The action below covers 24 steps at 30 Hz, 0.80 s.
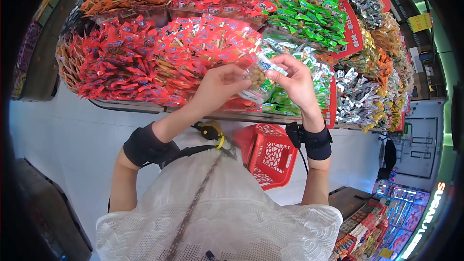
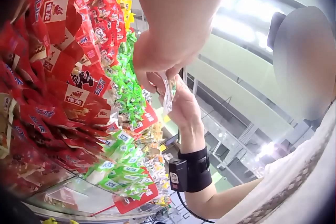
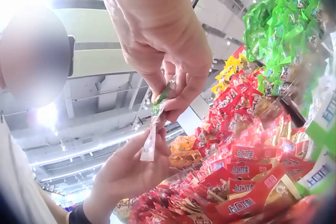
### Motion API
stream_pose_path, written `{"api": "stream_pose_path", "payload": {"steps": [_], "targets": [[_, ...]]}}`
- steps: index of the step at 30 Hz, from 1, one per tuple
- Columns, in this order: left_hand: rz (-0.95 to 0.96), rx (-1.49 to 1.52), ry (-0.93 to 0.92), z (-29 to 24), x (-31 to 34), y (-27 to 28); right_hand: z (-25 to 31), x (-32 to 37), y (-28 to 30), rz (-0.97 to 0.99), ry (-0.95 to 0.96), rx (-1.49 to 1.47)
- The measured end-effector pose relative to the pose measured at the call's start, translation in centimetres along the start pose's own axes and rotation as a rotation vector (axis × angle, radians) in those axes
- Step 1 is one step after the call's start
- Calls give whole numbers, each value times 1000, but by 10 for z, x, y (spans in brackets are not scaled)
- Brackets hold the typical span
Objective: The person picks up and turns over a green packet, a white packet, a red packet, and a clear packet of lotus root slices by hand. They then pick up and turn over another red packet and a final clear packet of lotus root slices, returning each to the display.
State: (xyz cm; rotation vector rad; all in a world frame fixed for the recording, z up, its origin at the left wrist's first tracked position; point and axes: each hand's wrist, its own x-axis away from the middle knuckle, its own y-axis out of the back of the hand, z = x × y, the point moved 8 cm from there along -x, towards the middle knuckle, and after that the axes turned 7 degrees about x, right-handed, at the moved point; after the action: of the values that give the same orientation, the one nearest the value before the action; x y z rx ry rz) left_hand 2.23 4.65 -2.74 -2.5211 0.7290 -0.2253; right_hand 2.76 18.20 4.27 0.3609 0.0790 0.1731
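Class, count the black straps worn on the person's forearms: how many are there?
2: the left strap circles the left forearm; the right strap circles the right forearm, near the wrist.

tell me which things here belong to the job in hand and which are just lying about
Part of the job:
small clear plastic packet of round tan pieces
left hand and right hand, fingers pinching it

Lying about:
heaped shiny red packets
heaped bright green packets
red plastic basket with cut-out sides, untouched; it may belong to the job, I can't tell

Left hand (image 1: 223, 86), right hand (image 1: 296, 81) — close, in pinches.
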Motion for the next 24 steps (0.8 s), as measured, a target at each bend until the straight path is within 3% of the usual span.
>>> {"api": "stream_pose_path", "payload": {"steps": [16, 19, 20, 22, 24], "targets": [[-73, -160, 43, 5, 3, 10, -3, 6, -4, -65, -6, 133], [-71, -187, -69, 1, 4, 13, 5, 5, -5, -85, 59, 225], [-80, -168, -30, 2, 5, 16, 5, 5, -6, -80, 69, 260], [-75, -216, -116, -3, 6, 19, 17, 8, -14, 18, -72, 183], [-84, -283, -149, -11, 10, 16, 18, 11, -16, -13, 63, 232]]}}
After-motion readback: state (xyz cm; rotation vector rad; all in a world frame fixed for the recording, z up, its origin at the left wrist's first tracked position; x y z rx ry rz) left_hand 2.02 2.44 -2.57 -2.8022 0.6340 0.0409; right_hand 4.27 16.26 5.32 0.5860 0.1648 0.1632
